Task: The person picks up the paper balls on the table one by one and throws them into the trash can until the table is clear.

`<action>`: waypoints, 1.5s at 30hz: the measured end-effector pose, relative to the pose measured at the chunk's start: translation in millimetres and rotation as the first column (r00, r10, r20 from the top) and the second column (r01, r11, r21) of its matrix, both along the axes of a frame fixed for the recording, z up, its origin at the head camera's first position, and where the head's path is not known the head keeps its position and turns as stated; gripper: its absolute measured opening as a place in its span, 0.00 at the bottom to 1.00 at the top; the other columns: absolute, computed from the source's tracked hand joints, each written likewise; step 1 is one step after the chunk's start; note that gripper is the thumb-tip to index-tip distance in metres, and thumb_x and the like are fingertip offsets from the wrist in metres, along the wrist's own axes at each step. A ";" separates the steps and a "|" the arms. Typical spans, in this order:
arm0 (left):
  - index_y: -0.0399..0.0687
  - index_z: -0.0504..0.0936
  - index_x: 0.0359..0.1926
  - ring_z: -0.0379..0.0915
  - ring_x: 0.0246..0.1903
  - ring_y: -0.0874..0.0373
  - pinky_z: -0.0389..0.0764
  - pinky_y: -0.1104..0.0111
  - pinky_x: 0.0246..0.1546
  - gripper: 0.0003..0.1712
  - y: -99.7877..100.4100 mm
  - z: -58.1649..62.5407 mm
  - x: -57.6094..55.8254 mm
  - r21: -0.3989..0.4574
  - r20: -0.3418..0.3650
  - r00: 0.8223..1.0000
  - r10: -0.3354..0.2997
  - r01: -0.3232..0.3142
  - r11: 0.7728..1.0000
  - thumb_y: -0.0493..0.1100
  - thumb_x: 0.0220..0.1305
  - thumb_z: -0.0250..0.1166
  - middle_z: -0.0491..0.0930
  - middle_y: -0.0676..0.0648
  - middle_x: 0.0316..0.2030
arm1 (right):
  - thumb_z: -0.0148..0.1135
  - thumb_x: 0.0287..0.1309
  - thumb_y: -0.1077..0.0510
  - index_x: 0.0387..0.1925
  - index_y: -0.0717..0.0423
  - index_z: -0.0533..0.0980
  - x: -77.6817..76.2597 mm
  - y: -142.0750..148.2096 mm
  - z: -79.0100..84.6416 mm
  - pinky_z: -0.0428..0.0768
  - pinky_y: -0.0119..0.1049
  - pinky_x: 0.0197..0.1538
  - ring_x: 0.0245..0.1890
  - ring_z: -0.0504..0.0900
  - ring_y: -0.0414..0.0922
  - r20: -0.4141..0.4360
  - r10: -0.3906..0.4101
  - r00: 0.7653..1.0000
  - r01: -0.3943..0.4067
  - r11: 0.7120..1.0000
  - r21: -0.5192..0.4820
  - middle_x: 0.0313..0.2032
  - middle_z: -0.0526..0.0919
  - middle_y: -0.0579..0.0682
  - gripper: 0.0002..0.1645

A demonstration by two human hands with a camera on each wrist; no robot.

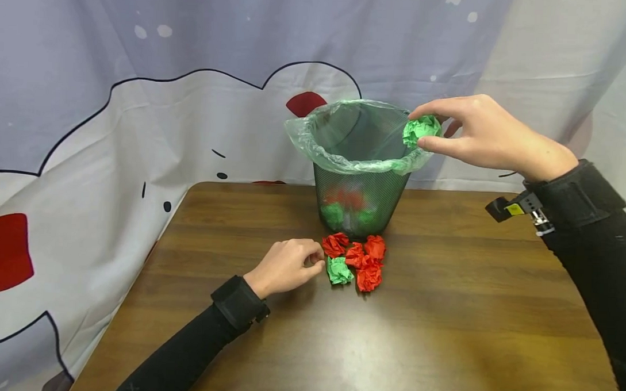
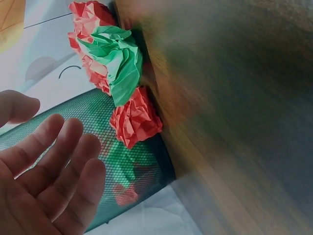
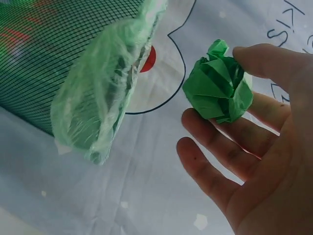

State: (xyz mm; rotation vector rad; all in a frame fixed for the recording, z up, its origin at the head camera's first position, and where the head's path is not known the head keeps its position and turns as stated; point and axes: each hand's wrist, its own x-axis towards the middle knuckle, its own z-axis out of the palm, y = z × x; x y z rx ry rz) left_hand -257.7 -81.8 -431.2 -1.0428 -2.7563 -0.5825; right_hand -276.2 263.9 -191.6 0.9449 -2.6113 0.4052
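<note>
Two hands at work, one mesh bin (image 1: 360,183) at the far side of one wooden table (image 1: 442,338). Right hand (image 1: 481,132): pinches one green paper ball (image 1: 421,130) between thumb and fingertips, beside the bin's right rim; right wrist view shows the ball apart from the green liner (image 3: 83,107) folded over that rim. Left hand (image 1: 290,266): fingers loosely bent, nothing held, just left of the loose pile.

Pile count, on the table just in front of the bin: five. One green ball (image 1: 339,270), near left; four red balls, by the look of it: far left (image 1: 335,244), far right (image 1: 375,248), middle (image 1: 354,254), near right (image 1: 369,276). Red and green paper (image 1: 346,199) shows through the mesh low in the bin; number there cannot be told. One patterned curtain (image 1: 191,128) hangs behind.
</note>
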 end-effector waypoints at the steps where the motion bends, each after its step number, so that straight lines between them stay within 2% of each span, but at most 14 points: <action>1: 0.59 0.85 0.36 0.71 0.28 0.69 0.73 0.73 0.29 0.04 0.4 0.0 0.4 -0.001 0.004 1.000 0.000 0.000 1.000 0.49 0.64 0.65 0.80 0.59 0.29 | 0.66 0.63 0.52 0.61 0.45 0.78 -2.1 -0.8 1.9 0.77 0.32 0.40 0.37 0.88 0.49 0.021 -0.012 1.000 0.012 1.000 0.009 0.48 0.86 0.48 0.24; 5: 0.58 0.85 0.35 0.70 0.28 0.68 0.73 0.73 0.29 0.04 1.2 0.7 1.3 0.000 0.010 1.000 -0.005 0.005 1.000 0.48 0.64 0.65 0.80 0.58 0.29 | 0.63 0.66 0.48 0.64 0.43 0.75 -11.1 -4.4 9.4 0.77 0.43 0.42 0.41 0.87 0.50 0.097 -0.064 0.993 0.061 0.998 0.034 0.49 0.83 0.51 0.26; 10: 0.59 0.84 0.35 0.70 0.27 0.68 0.73 0.73 0.29 0.03 0.8 -0.2 2.0 -0.003 -0.001 1.000 -0.013 0.013 1.000 0.47 0.64 0.64 0.80 0.58 0.29 | 0.60 0.68 0.44 0.67 0.40 0.73 -25.5 -11.2 16.9 0.75 0.46 0.44 0.43 0.85 0.50 0.154 -0.104 0.982 0.097 0.994 0.053 0.49 0.83 0.52 0.27; 13: 0.59 0.84 0.35 0.70 0.27 0.68 0.72 0.73 0.28 0.03 1.0 -2.0 2.2 -0.011 0.001 1.000 -0.016 0.016 1.000 0.47 0.64 0.64 0.80 0.58 0.29 | 0.60 0.68 0.44 0.69 0.40 0.71 -35.6 -15.2 18.8 0.77 0.49 0.47 0.48 0.84 0.54 0.192 -0.111 0.975 0.101 0.993 0.061 0.54 0.82 0.55 0.30; 18: 0.59 0.84 0.36 0.70 0.27 0.68 0.72 0.73 0.28 0.03 3.0 -5.9 2.9 -0.019 0.009 1.000 -0.014 0.015 1.000 0.47 0.64 0.64 0.79 0.59 0.29 | 0.60 0.68 0.46 0.75 0.42 0.63 -51.1 -19.9 16.8 0.78 0.54 0.53 0.58 0.81 0.57 0.250 -0.124 0.960 0.110 0.992 0.067 0.65 0.76 0.58 0.36; 23: 0.58 0.84 0.36 0.71 0.28 0.68 0.72 0.73 0.28 0.03 4.7 -9.2 4.0 -0.017 0.019 1.000 -0.018 0.018 1.000 0.47 0.64 0.64 0.81 0.58 0.30 | 0.60 0.68 0.49 0.73 0.46 0.65 -56.6 -19.2 8.1 0.78 0.53 0.53 0.56 0.82 0.56 0.253 -0.125 0.960 0.107 0.991 0.084 0.63 0.77 0.58 0.34; 32: 0.60 0.84 0.36 0.71 0.29 0.69 0.73 0.73 0.29 0.03 6.3 -10.6 1.5 -0.003 -0.006 0.999 -0.032 0.032 0.999 0.47 0.63 0.64 0.80 0.59 0.30 | 0.60 0.68 0.54 0.65 0.51 0.74 -44.0 -6.1 -7.2 0.78 0.46 0.47 0.41 0.85 0.50 0.165 -0.108 0.980 0.091 0.990 0.107 0.50 0.85 0.55 0.25; 39: 0.60 0.82 0.35 0.70 0.29 0.68 0.72 0.71 0.28 0.01 10.8 -10.1 0.1 -0.012 -0.022 0.999 -0.036 0.035 0.999 0.47 0.64 0.64 0.77 0.59 0.30 | 0.60 0.68 0.55 0.59 0.53 0.79 -26.2 14.8 -19.2 0.79 0.44 0.43 0.40 0.84 0.48 0.097 -0.116 0.989 0.109 0.991 0.077 0.44 0.86 0.53 0.20; 45: 0.55 0.84 0.42 0.75 0.34 0.65 0.75 0.69 0.31 0.08 15.0 -8.8 -0.7 -0.013 -0.014 0.999 -0.051 0.051 0.999 0.49 0.64 0.63 0.82 0.54 0.38 | 0.62 0.67 0.55 0.53 0.54 0.81 -8.2 32.6 -31.8 0.77 0.43 0.44 0.43 0.83 0.46 0.059 -0.129 0.990 0.126 0.990 0.059 0.42 0.87 0.50 0.16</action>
